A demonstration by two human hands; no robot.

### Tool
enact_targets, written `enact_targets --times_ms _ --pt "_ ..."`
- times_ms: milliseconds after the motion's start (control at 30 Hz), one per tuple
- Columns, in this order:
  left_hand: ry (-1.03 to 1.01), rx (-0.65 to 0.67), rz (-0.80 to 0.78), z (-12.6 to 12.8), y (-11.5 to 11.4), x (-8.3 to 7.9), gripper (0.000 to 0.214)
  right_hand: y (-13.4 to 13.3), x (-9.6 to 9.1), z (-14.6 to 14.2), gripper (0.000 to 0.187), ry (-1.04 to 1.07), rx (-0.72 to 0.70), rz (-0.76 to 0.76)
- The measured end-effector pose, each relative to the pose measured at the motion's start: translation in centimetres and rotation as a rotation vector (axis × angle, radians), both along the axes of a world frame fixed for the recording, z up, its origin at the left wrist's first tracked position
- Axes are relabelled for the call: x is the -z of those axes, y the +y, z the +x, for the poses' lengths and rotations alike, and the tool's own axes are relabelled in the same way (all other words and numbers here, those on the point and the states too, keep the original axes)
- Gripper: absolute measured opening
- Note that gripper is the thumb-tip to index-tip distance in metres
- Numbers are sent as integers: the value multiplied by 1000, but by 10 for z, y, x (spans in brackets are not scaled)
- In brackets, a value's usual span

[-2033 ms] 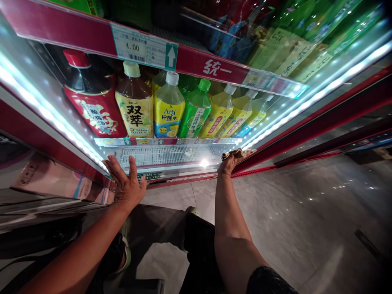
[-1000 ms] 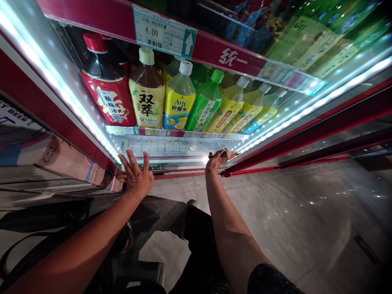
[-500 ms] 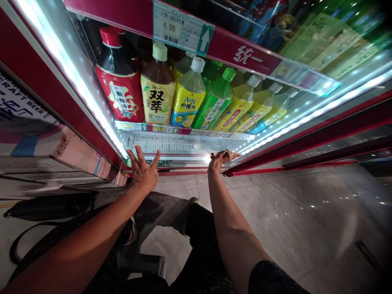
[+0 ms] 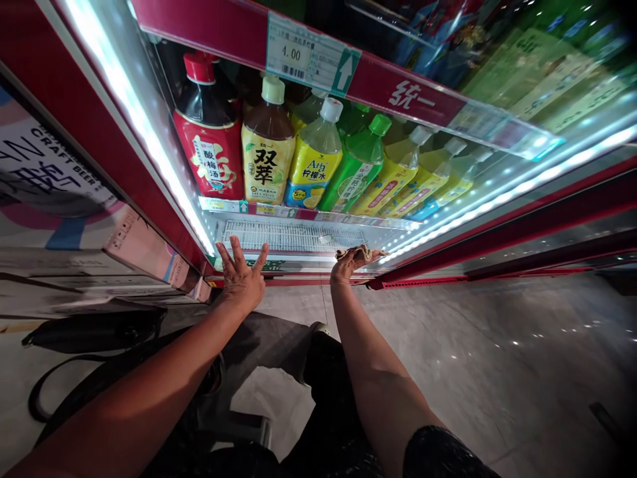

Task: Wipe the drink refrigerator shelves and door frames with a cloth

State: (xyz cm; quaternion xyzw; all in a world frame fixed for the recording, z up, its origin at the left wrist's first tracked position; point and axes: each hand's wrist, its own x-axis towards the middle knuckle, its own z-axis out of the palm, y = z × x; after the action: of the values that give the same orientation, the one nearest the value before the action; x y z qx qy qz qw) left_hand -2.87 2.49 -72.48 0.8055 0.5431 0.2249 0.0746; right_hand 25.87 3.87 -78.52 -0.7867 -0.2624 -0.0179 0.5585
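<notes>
My right hand holds a crumpled brownish cloth against the front lower edge of a lit drinks fridge, near its right side. Part of the cloth is hidden by the fingers. At the left of the same edge, my left hand is open with its fingers spread, holding nothing. Between and behind the hands lies a white wire rack on the fridge's bottom level, with a small pale piece on it.
Above the rack, a shelf carries several drink bottles, among them a red-labelled one and a green one. Cardboard boxes stand at the left. A black bag lies on the left, over the grey tiled floor.
My right hand has slid the cloth slightly left along the fridge edge. The left hand keeps its spread pose. The whole view has shifted a little, with the fridge appearing further right.
</notes>
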Motion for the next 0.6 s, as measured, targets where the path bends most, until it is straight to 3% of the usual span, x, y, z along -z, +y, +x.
enact_targets --times_ms 133,333,467,600 --pt "-8 -1 -19 2 0 -1 93 1 -4 -17 77 -26 -34 -26" --pt "1 -24 -79 3 -4 -7 95 -12 -12 -24 83 -236 -185 -152" --pt "-2 7 -57 -1 -5 -7 94 -11 -4 -33 78 -256 -138 -136" --pt "-12 22 0 -1 -6 -4 95 -13 13 -45 84 -447 -306 -164"
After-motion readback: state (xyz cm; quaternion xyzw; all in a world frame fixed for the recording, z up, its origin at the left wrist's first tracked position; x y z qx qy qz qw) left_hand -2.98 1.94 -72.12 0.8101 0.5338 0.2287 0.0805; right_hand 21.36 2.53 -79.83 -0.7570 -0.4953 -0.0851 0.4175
